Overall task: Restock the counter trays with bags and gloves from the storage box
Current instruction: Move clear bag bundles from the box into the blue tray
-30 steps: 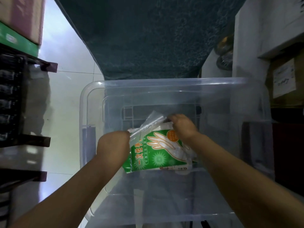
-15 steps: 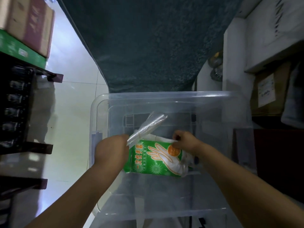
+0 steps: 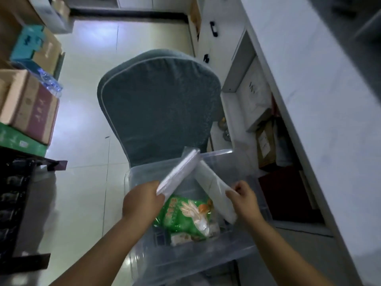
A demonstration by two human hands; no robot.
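You are retrieving stock: left hand gripping clear flat bag pack, right hand gripping white flat pack; next, likely carrying both to trays.

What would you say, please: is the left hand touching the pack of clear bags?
Touching. The head view shows the left hand gripping the lower end of the pack of clear bags.
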